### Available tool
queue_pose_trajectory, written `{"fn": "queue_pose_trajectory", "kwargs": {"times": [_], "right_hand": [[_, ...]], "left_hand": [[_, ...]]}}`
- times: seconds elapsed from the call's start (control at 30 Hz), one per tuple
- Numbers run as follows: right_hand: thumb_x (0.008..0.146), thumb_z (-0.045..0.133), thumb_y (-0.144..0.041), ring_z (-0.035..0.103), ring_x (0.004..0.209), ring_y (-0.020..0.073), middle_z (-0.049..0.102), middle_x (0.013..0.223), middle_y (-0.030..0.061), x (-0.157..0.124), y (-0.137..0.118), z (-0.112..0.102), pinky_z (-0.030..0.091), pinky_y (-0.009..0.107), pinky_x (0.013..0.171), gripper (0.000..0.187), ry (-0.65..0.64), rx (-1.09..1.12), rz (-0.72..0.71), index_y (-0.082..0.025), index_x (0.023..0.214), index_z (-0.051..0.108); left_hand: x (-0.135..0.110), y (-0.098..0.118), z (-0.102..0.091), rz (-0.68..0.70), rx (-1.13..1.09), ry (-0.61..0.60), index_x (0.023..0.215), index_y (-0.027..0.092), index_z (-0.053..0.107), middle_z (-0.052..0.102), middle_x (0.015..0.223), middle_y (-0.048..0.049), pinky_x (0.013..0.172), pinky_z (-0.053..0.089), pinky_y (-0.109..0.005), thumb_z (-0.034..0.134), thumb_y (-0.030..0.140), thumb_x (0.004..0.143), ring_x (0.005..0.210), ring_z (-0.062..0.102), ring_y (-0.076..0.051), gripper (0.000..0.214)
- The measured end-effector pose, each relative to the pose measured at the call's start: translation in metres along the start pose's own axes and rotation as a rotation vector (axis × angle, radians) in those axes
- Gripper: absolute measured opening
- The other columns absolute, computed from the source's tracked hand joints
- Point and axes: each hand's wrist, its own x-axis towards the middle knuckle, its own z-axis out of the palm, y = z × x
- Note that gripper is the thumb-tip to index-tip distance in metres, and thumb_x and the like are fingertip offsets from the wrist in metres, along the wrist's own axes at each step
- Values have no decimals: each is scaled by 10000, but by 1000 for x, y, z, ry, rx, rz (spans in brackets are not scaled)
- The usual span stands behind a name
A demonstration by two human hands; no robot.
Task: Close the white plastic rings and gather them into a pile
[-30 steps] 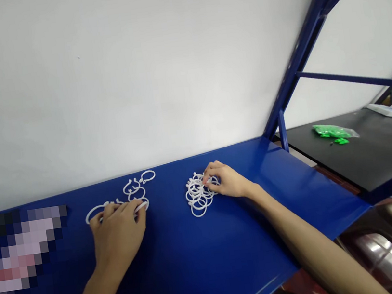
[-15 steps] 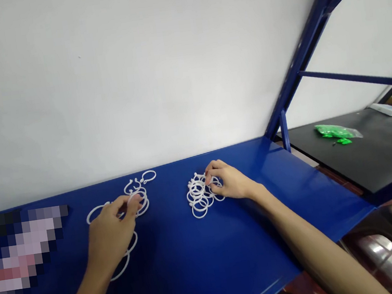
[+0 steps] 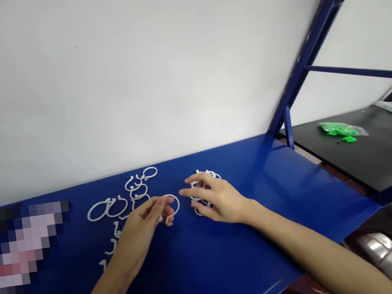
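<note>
My left hand point(image 3: 140, 232) pinches one white plastic curtain ring point(image 3: 178, 203) between thumb and fingers. The ring has a gap and is held above the table between two groups of similar rings. My right hand point(image 3: 223, 200) is palm down with its fingers apart, over a heap of white rings point(image 3: 211, 172) that it partly covers. Whether the fingertips touch the heap I cannot tell. Left of and beyond my left hand lie several more rings, among them one at the far end point(image 3: 156, 171) and one at the left point(image 3: 98, 219). My left forearm hides part of this group.
Everything lies on a blue table point(image 3: 198, 263) against a white wall point(image 3: 171, 72). Blue metal framing point(image 3: 298, 74) rises at the right. Beyond it, a black table point(image 3: 351, 164) holds a bag of green pieces point(image 3: 341, 129). A dark brown seat point(image 3: 388, 241) stands below the right edge.
My left hand has moved right, away from the left group, and a ring now shows in its pinch. My right hand's fingers have spread and shifted slightly left over the heap.
</note>
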Motion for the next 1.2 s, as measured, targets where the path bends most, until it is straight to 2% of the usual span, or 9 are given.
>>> {"fn": "queue_pose_trajectory", "kwargs": {"times": [0.07, 0.2, 0.3, 0.4, 0.5, 0.6, 1.0, 1.13, 1.2], "right_hand": [[1018, 499, -269, 618, 1044, 176, 549, 1360, 106, 1, -5, 4, 557, 335, 893, 262, 3, -70, -97, -229, 1255, 604], [1048, 436, -256, 626, 995, 179, 663, 1187, 101, 2, -8, 10, 559, 325, 870, 225, -31, -78, -194, -176, 1043, 645], [1034, 481, -266, 637, 974, 169, 686, 1056, 108, 1, -7, 14, 556, 312, 877, 181, 7, 125, -71, -154, 1036, 624], [996, 566, -292, 658, 830, 147, 689, 921, 59, -2, -7, 21, 569, 278, 766, 149, 143, 356, 167, -173, 1070, 617], [987, 576, -297, 671, 722, 122, 692, 869, 18, -3, -9, 26, 564, 240, 676, 251, 182, 552, 337, -204, 1219, 596], [991, 566, -292, 685, 716, 120, 704, 880, 21, -3, -13, 28, 566, 248, 680, 263, 150, 624, 364, -216, 1235, 625], [996, 544, -252, 683, 788, 144, 711, 845, 35, -5, -22, 27, 560, 282, 770, 169, 44, 530, 265, -187, 1011, 700], [1014, 500, -222, 676, 908, 162, 710, 1012, 78, -2, -9, 15, 558, 305, 827, 203, 85, 386, 184, -186, 1100, 680], [1013, 504, -230, 653, 968, 176, 669, 1063, 101, 0, 4, 3, 548, 319, 856, 215, 147, 266, 208, -179, 1106, 691]], "left_hand": [[-3, 2, 7, -29, -59, -49, 896, 185, 746, 638, 723, -19, 683, 493, -292, 711, 637, 740, 683, 562, -152, 480], [-6, 3, 14, -88, -173, -128, 814, 160, 755, 660, 750, -53, 671, 508, -300, 721, 602, 747, 708, 585, -170, 448], [-6, 3, 12, -29, -193, -21, 1001, 186, 755, 710, 936, -84, 688, 535, -321, 665, 606, 797, 800, 625, -201, 476], [-7, 3, 9, 82, -4, 58, 1177, 245, 699, 716, 1089, -78, 780, 556, -354, 657, 599, 806, 882, 654, -218, 515], [-7, 3, 8, 138, 221, 73, 1159, 264, 681, 727, 1032, -57, 813, 562, -375, 661, 597, 799, 819, 674, -208, 491], [-6, 0, 9, 176, 304, 136, 1032, 248, 668, 720, 930, -34, 771, 563, -354, 638, 611, 808, 768, 682, -196, 428], [-10, -9, 12, 402, 542, 186, 770, 234, 607, 654, 700, 19, 628, 472, -272, 536, 456, 893, 637, 618, -154, 264], [-2, -3, 4, 490, 719, 130, 819, 248, 651, 705, 809, -3, 724, 501, -299, 528, 462, 909, 738, 642, -181, 262], [5, -4, -7, 572, 865, 180, 887, 249, 679, 729, 926, -38, 850, 500, -347, 510, 452, 917, 892, 650, -227, 265]]}}
